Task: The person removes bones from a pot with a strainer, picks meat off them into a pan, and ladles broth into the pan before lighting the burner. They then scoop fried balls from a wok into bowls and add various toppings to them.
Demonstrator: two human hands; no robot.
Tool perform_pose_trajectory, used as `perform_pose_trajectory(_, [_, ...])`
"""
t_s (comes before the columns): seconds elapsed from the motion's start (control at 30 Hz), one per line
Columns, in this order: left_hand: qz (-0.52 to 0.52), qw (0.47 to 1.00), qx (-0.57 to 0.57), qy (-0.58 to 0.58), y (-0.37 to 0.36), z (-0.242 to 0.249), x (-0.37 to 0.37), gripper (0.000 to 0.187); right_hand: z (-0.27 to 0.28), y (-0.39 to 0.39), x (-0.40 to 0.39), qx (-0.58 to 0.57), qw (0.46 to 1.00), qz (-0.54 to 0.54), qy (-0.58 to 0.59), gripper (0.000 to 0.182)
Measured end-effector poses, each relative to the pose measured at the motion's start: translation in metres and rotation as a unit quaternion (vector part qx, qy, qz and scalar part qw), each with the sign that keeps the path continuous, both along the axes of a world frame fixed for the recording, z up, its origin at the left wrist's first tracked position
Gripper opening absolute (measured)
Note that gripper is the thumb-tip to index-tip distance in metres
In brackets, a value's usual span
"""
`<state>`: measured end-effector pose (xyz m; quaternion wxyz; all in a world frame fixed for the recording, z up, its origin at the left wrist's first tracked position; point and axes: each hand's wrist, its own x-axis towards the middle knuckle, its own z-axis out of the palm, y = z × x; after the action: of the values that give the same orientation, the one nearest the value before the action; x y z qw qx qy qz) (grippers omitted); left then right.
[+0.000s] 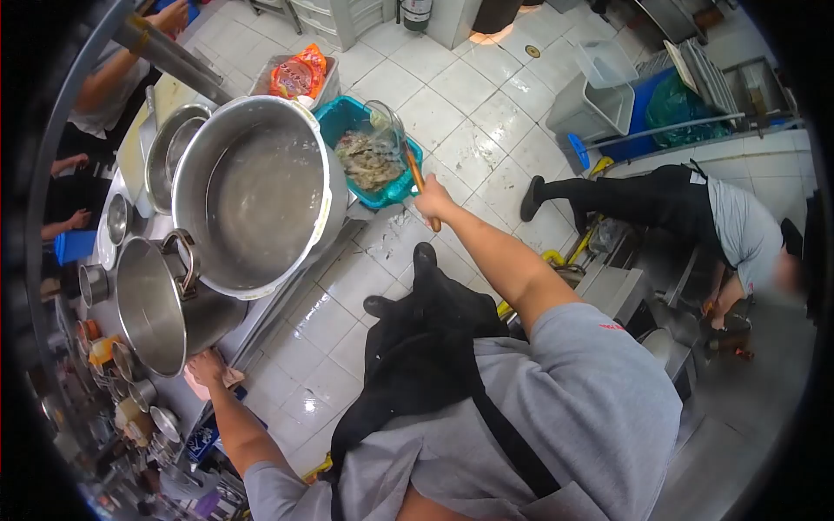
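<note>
My right hand [432, 201] is closed round the wooden handle of a wire skimmer [385, 128]. The skimmer's mesh head tilts over a teal plastic basket [407, 185] that holds a heap of greyish-brown food [369, 162], too small to name. Beside the basket stands a large aluminium pot [265, 187] of cloudy water. At the counter edge my left hand [207, 369] is closed on a pink cloth [231, 377], its fingers partly hidden. That hand is right by the foot of a tall steel pot [211, 326] with a loop handle.
Steel bowls [159, 165] and small pans line the counter [282, 300]. A bin with a red-orange bag [300, 72] sits beyond the large pot. On the right, a co-worker [738, 208] bends over equipment near grey tubs [591, 108]. Other people's arms [109, 78] show at upper left.
</note>
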<state>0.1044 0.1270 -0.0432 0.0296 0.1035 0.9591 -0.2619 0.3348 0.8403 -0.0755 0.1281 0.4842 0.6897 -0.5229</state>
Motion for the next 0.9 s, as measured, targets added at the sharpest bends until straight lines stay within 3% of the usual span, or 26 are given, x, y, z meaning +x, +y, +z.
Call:
perform_pose_trajectory(0.03, [0.000, 0.998, 0.038, 0.056, -0.009, -0.008, -0.003, 0.043, -0.008, 0.000, 0.011, -0.062, 0.994, -0.068, 0.058, 0.037])
perform_pose_trajectory(0.07, [-0.001, 0.997, 0.039, 0.059, -0.007, -0.006, -0.005, 0.043, -0.008, 0.003, 0.022, -0.061, 0.994, -0.068, 0.061, 0.037])
perform_pose_trajectory(0.1, [-0.005, 0.999, 0.031, 0.026, -0.002, -0.002, -0.005, 0.044, -0.006, 0.006, 0.032, -0.172, 0.974, -0.103, 0.107, 0.026])
perform_pose_trajectory(0.17, [0.000, 1.000, 0.024, -0.003, 0.011, 0.014, 0.009, 0.044, -0.010, 0.010, 0.052, -0.355, 0.900, -0.161, 0.194, 0.008])
perform_pose_trajectory(0.2, [0.036, 0.999, 0.037, -0.017, 0.039, 0.035, 0.022, 0.048, -0.012, 0.012, 0.062, -0.426, 0.853, -0.187, 0.236, 0.011])
perform_pose_trajectory(0.23, [0.072, 0.996, 0.053, -0.030, 0.056, 0.050, 0.026, 0.054, -0.003, 0.011, 0.070, -0.446, 0.832, -0.209, 0.255, 0.013])
perform_pose_trajectory(0.3, [0.044, 0.996, 0.080, 0.015, 0.031, 0.024, 0.015, 0.051, 0.030, 0.007, 0.081, -0.471, 0.793, -0.245, 0.297, 0.015])
perform_pose_trajectory(0.33, [0.085, 0.970, 0.218, 0.067, 0.052, 0.042, 0.028, 0.050, 0.046, 0.004, 0.087, -0.476, 0.776, -0.264, 0.319, 0.015])
perform_pose_trajectory(0.37, [0.003, 0.994, 0.106, -0.013, 0.069, 0.075, 0.040, 0.049, 0.052, 0.005, 0.095, -0.519, 0.736, -0.248, 0.357, 0.010])
perform_pose_trajectory(0.4, [0.025, 0.984, 0.171, 0.044, 0.058, 0.061, 0.039, 0.050, 0.060, 0.004, 0.102, -0.532, 0.713, -0.236, 0.391, 0.004])
perform_pose_trajectory(0.47, [0.052, 0.963, 0.241, 0.107, 0.043, 0.049, 0.039, 0.051, 0.115, -0.017, 0.116, -0.421, 0.777, -0.211, 0.418, 0.033])
perform_pose_trajectory(0.67, [0.026, 0.925, 0.356, 0.131, 0.016, 0.050, 0.040, 0.047, 0.275, -0.092, 0.145, -0.099, 0.926, -0.075, 0.357, 0.056])
perform_pose_trajectory(0.77, [0.036, 0.925, 0.349, 0.146, 0.015, 0.055, 0.041, 0.045, 0.313, -0.125, 0.148, 0.072, 0.948, -0.010, 0.309, 0.050])
perform_pose_trajectory(0.8, [0.029, 0.926, 0.343, 0.157, 0.014, 0.053, 0.040, 0.041, 0.317, -0.136, 0.145, 0.073, 0.948, -0.006, 0.309, 0.050])
perform_pose_trajectory(0.87, [0.028, 0.921, 0.350, 0.167, 0.011, 0.047, 0.038, 0.040, 0.323, -0.157, 0.138, 0.272, 0.928, 0.069, 0.247, 0.049])
perform_pose_trajectory(0.9, [0.024, 0.918, 0.354, 0.176, 0.010, 0.046, 0.038, 0.039, 0.327, -0.168, 0.132, 0.272, 0.927, 0.073, 0.248, 0.049])
